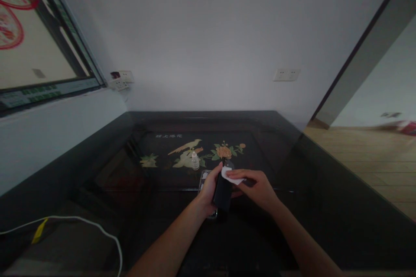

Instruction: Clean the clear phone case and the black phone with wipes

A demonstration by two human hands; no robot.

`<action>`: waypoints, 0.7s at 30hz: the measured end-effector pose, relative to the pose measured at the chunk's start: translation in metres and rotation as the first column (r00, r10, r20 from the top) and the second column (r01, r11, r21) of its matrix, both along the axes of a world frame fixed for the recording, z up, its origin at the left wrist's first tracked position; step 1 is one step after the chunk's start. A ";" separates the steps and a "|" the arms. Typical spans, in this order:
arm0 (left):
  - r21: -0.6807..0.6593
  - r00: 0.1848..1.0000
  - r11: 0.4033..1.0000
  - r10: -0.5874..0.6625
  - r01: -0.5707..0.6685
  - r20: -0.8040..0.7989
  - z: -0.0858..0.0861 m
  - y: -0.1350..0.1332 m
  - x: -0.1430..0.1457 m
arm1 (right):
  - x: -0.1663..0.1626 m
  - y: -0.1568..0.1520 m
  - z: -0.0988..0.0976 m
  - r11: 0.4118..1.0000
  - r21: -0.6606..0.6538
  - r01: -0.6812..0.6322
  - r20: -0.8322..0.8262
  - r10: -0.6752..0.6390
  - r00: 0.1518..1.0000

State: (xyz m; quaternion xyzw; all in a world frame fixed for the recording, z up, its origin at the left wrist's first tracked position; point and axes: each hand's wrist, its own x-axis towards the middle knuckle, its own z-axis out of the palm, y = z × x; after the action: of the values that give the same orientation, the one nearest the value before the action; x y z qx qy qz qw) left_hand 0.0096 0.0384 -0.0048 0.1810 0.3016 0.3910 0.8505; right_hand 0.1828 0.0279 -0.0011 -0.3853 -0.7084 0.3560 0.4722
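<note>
My left hand (208, 188) is wrapped round a dark, flat phone (222, 194), held tilted above the table. A white wipe (229, 175) is pinched in my right hand (258, 186) and pressed against the upper part of the phone. Small dark round shapes, like camera lenses, show at its top end. Partly hidden behind my left hand, a clear-edged phone case (204, 176) with a pattern lies on the table. Just beyond it stands a small clear bottle (195, 161) with a pointed cap.
The glossy black table (260, 138) carries a bird-and-flower picture and reaches the wall. A white cable (97, 225) with a yellow tag curves at the lower left. Wall sockets (286, 75) sit above the back edge; a window (42, 39) is at the left.
</note>
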 end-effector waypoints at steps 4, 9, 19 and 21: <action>0.013 0.999 1.000 0.016 -0.016 -0.029 -0.002 0.002 0.001 | -0.001 -0.006 0.004 0.991 -0.058 -0.117 0.031 0.119 0.992; 0.009 0.998 0.999 0.036 -0.036 -0.058 -0.005 0.002 0.002 | 0.000 -0.011 0.008 0.949 -0.187 -0.254 0.055 0.269 0.962; 0.003 0.998 1.000 -0.007 0.007 -0.060 -0.011 0.002 0.002 | 0.006 -0.013 0.014 0.878 -0.310 -0.364 0.016 0.387 0.922; 0.002 0.999 1.000 -0.030 0.030 -0.018 -0.009 0.002 0.002 | 0.007 -0.008 0.009 0.910 -0.324 -0.258 -0.128 0.228 0.965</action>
State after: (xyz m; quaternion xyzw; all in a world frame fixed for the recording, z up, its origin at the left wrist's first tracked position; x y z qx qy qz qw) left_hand 0.0111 0.0405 -0.0135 0.1901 0.3060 0.3771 0.8532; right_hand 0.1899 0.0202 0.0080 -0.3533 -0.6580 0.5447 0.3815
